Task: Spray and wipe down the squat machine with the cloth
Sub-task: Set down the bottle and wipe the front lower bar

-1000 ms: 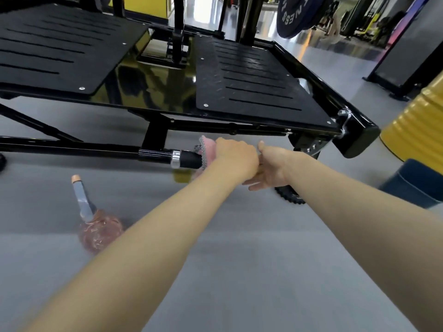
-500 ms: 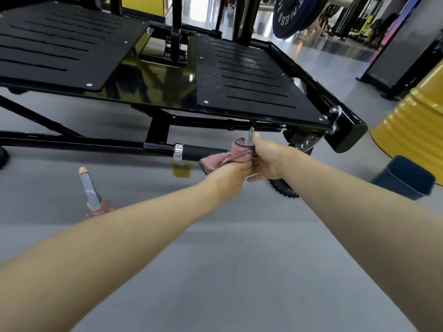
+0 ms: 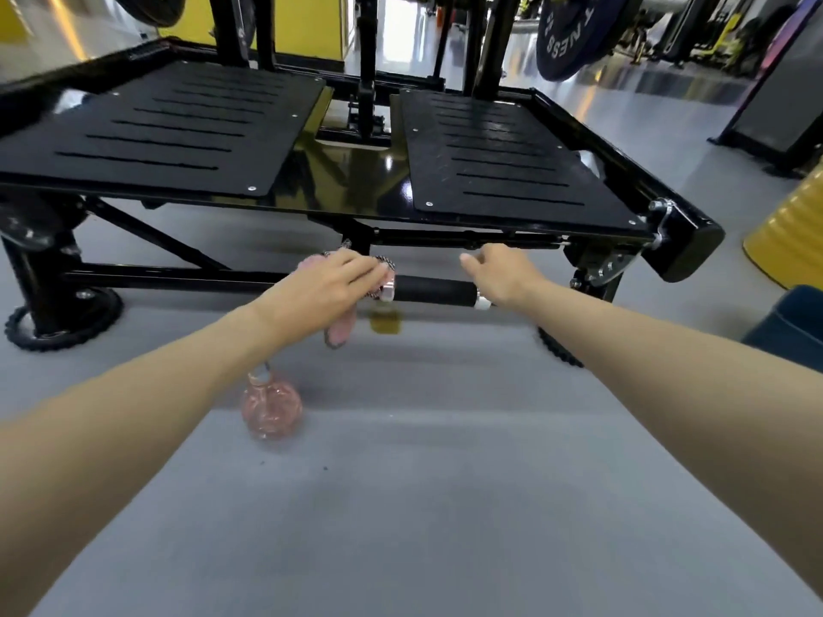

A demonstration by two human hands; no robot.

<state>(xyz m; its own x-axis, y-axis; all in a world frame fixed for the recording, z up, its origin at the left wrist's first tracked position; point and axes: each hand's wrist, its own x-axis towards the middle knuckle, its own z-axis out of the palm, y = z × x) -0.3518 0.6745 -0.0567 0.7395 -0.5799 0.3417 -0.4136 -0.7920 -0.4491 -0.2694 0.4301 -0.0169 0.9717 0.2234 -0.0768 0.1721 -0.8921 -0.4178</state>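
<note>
The spray bottle (image 3: 271, 405) stands on the grey floor (image 3: 445, 505) nearest the person, partly hidden under the left forearm. Neither hand touches it. Judgement: the spraying step for this section is probably complete, although no wet film can be seen.

The left hand (image 3: 329, 287) lies on the cloth (image 3: 340, 334) at the left end of the black handle grip (image 3: 434, 290). Its fingers are nearly straight and press the cloth onto the bar. A pink corner hangs below the palm, and the thumb is hidden. The right hand (image 3: 503, 271) is at the opposite end of the grip, fingers loosely relaxed and holding nothing.

Judgement: wiping is in progress on the low handle bar of the squat machine (image 3: 347, 180).

Beyond the bar, the left foot plate (image 3: 169, 126) and right foot plate (image 3: 503, 158) show no cloth contact. Whether they are already wiped cannot be told. The uprights and the weight plate (image 3: 574, 33) lie farther back. Judgement: a substantial part of the machine probably remains.
</note>
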